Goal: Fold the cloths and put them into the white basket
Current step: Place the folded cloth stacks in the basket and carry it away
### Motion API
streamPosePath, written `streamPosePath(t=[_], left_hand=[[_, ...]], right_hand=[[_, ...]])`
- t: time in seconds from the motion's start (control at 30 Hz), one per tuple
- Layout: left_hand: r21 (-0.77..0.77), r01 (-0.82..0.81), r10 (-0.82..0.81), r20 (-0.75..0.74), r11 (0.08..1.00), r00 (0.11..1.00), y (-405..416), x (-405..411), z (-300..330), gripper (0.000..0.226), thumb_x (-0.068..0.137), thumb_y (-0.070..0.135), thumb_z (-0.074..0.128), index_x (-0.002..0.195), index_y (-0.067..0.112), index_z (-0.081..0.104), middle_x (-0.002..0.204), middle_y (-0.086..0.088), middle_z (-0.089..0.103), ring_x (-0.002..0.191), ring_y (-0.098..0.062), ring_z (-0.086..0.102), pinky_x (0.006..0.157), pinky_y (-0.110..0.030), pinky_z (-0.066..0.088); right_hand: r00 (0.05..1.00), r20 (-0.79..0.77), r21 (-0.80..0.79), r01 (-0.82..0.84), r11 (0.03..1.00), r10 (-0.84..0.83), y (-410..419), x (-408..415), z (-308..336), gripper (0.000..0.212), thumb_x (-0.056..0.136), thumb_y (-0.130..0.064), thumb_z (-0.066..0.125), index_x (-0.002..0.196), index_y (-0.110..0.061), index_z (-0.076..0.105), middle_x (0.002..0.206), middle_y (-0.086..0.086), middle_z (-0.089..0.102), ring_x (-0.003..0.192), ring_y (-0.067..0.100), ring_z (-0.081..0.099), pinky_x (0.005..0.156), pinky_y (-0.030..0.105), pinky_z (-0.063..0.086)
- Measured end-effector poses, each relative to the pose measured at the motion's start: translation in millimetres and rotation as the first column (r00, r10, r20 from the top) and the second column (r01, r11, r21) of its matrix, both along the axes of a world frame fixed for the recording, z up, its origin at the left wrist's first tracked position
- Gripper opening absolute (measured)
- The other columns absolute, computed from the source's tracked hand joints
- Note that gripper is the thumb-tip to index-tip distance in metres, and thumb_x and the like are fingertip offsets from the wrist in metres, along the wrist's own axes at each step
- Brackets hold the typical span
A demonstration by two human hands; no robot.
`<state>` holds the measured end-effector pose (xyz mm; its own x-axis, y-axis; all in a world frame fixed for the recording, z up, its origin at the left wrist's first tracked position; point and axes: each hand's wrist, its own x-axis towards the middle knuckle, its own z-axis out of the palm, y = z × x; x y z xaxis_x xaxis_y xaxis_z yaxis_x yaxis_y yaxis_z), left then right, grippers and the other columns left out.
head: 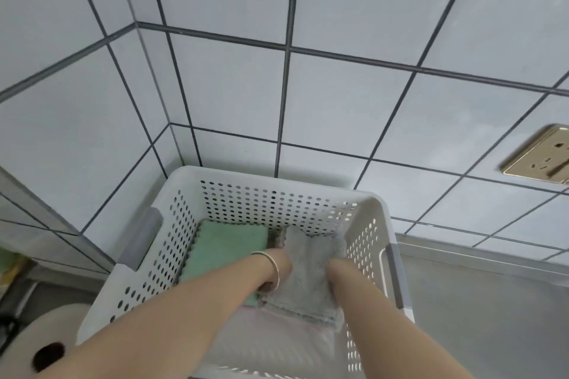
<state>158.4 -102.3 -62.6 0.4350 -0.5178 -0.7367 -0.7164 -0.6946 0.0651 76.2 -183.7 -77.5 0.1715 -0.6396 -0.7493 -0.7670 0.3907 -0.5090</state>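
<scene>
A white perforated basket point(271, 184) stands in the tiled corner. Inside it a folded green cloth point(224, 252) lies on the left. A folded grey cloth point(308, 274) sits on the right of the basket, beside the green one. Both my hands reach down into the basket and hold this grey cloth. My left hand point(281, 264), with a bangle on the wrist, grips its left edge. My right hand point(335, 268) is tucked under its right edge, fingers hidden by the fabric. A pale pink cloth point(277, 335) shows beneath, near the front.
A white roll of paper point(46, 338) with a dark core lies at the lower left. A gold wall socket point(542, 157) sits on the tiles at the right. A grey countertop point(492, 301) extends right of the basket.
</scene>
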Motion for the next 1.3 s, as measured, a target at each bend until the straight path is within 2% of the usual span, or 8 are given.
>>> streamPosePath(t=[0.3,0.43,0.53,0.63,0.73,0.87,1.0,1.3], left_hand=[[-0.239,0.103,-0.009,0.366,0.965,0.931,15.3,20.9,21.9,0.02,0.089,0.005,0.048,0.104,0.006,0.062,0.082,-0.006,0.055,0.077,-0.021,0.054,0.067,-0.028,0.048],[-0.236,0.068,0.027,0.378,0.969,0.925,36.2,27.0,19.0,0.038,0.086,0.019,0.058,0.122,0.008,0.048,0.121,-0.009,0.047,0.102,-0.024,0.051,0.081,-0.035,0.049],[-0.143,0.126,-0.075,0.318,0.982,0.945,49.6,25.5,10.7,0.063,0.085,0.041,0.057,0.136,0.011,0.036,0.136,-0.007,0.04,0.119,-0.023,0.045,0.09,-0.037,0.047],[-0.167,0.253,-0.184,0.342,0.953,0.921,51.3,16.7,0.5,0.094,0.079,0.054,0.059,0.148,0.012,0.009,0.154,-0.005,0.014,0.14,-0.026,0.02,0.102,-0.048,0.039],[-0.108,0.299,-0.26,0.278,0.948,0.925,47.7,7.5,-12.7,0.107,0.077,0.063,0.056,0.148,0.015,-0.008,0.157,-0.003,-0.019,0.145,-0.027,-0.01,0.109,-0.055,0.029],[-0.047,0.312,-0.296,0.205,0.949,0.933,42.6,11.3,-29.3,0.108,0.077,0.066,0.052,0.147,0.019,-0.016,0.154,-0.007,-0.026,0.143,-0.028,-0.02,0.111,-0.057,0.025],[-0.021,0.342,-0.33,0.207,0.94,0.921,39.9,5.8,-29.8,0.119,0.07,0.072,0.055,0.145,0.018,-0.019,0.151,-0.008,-0.033,0.139,-0.04,-0.024,0.105,-0.068,0.022],[-0.035,0.382,-0.358,0.283,0.923,0.89,36.7,-0.4,-40.1,0.106,0.077,0.073,0.042,0.143,0.024,-0.025,0.152,-0.006,-0.032,0.134,-0.055,-0.021,0.094,-0.075,0.027]], right_hand=[[0.997,0.071,0.089,0.035,0.995,-0.041,7.7,0.4,6.2,0.032,0.097,-0.004,0.029,0.123,0.002,0.048,0.083,0.016,0.052,0.073,0.024,0.053,0.077,0.037,0.05],[0.976,-0.077,-0.002,-0.204,0.979,0.203,11.2,-4.3,17.4,0.023,0.098,-0.003,0.027,0.109,-0.002,0.047,0.069,0.009,0.04,0.059,0.018,0.039,0.032,0.01,0.038],[0.819,-0.305,-0.142,-0.543,0.828,0.486,11.3,-1.1,11.5,0.034,0.097,-0.005,0.032,0.127,0.001,0.047,0.104,0.011,0.057,0.087,0.019,0.045,0.069,0.021,0.042],[0.574,-0.606,-0.385,-0.818,0.428,0.551,23.0,5.0,23.2,0.044,0.09,-0.01,0.047,0.132,-0.003,0.037,0.13,0.011,0.045,0.117,0.024,0.047,0.091,0.032,0.046],[0.319,-0.689,-0.321,-0.94,0.121,0.651,30.5,5.1,26.7,0.075,0.085,-0.03,0.061,0.143,-0.008,0.021,0.146,0.016,0.022,0.136,0.032,0.023,0.102,0.041,0.038],[0.079,-0.661,-0.036,-0.997,0.073,0.747,28.9,-8.6,1.7,0.116,0.073,-0.047,0.073,0.15,-0.017,-0.009,0.155,0.017,-0.021,0.143,0.039,-0.015,0.114,0.052,0.021],[-0.018,-0.737,0.025,-1.0,0.001,0.676,35.6,-7.2,-21.2,0.128,0.069,-0.051,0.074,0.146,-0.009,-0.02,0.15,0.028,-0.024,0.138,0.049,-0.018,0.116,0.055,0.01],[0.185,-0.726,-0.183,-0.98,0.073,0.662,35.1,2.4,-45.4,0.112,0.08,-0.066,0.05,0.147,-0.006,-0.017,0.143,0.025,-0.031,0.139,0.05,-0.012,0.114,0.05,0.021]])
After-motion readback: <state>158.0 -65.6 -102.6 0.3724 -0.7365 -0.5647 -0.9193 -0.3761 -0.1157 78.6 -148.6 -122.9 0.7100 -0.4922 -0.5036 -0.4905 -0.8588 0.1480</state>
